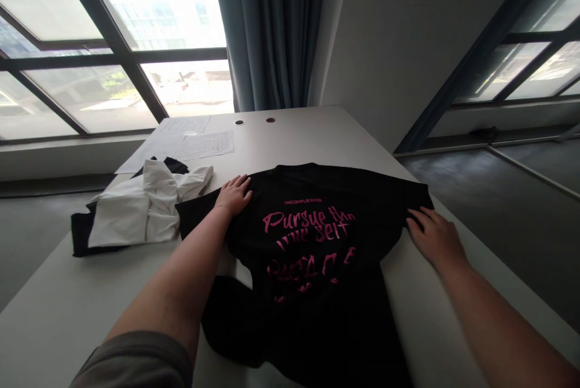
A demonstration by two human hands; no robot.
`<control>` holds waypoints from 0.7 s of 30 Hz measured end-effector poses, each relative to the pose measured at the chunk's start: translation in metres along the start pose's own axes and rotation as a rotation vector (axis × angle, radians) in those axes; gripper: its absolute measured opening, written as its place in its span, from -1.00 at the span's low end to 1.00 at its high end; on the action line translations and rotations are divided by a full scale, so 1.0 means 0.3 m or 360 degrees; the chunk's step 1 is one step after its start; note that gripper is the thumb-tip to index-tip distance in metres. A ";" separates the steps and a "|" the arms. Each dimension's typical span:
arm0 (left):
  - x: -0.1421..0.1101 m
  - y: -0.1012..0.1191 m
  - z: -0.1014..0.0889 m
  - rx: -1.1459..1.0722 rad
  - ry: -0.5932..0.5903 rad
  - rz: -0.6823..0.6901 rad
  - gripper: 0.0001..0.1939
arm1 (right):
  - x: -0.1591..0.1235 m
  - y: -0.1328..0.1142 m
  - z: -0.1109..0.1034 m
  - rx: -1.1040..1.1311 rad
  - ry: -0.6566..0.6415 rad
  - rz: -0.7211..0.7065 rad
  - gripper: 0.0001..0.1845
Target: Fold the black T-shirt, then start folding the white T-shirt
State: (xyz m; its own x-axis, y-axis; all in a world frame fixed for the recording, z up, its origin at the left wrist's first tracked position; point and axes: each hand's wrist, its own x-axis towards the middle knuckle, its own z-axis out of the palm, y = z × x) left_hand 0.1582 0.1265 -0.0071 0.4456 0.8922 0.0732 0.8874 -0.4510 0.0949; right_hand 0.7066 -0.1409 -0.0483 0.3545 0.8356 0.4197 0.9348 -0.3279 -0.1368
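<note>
A black T-shirt (317,309) with pink lettering lies spread on the white table (308,137), its collar side away from me. Folds run through its lower print, and its lower left part is bunched. My left hand (234,194) rests flat on the shirt's left shoulder, fingers stretched out. At the right sleeve's end, my right hand (435,236) touches the hem with its fingertips. Its fingers are slightly bent and extended, and its palm lies beside the cloth.
To the left lie a crumpled white garment (131,213) and black cloth (81,234) under it. Paper sheets (206,144) with writing lie farther back, near two round cable holes (239,122). A blue curtain (272,31) and windows stand behind the table.
</note>
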 end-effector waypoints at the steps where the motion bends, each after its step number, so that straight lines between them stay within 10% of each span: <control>1: -0.002 0.006 -0.003 0.0014 0.0031 -0.0009 -0.40 | -0.048 -0.023 -0.030 0.0007 0.0053 -0.0067 -0.41; 9: -0.190 0.050 -0.074 -0.0147 0.0621 -0.0172 -0.58 | -0.298 -0.346 -0.232 0.0564 -0.0044 -0.0708 -0.57; 15: -0.712 0.042 -0.087 -0.0720 0.0412 0.0170 -0.66 | -0.473 -0.469 -0.303 0.0659 -0.0405 -0.1032 -0.66; 21: -1.104 0.141 -0.094 -0.0496 0.0171 0.0320 -0.47 | -0.553 -0.527 -0.364 0.0831 -0.0511 -0.1139 -0.63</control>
State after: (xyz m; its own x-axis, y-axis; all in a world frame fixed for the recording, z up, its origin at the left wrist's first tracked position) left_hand 0.0448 -0.1886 0.0007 0.5774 0.7853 0.2232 0.6980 -0.6167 0.3640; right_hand 0.4974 -0.2758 0.0017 -0.3915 0.8688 0.3031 0.7973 0.4848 -0.3596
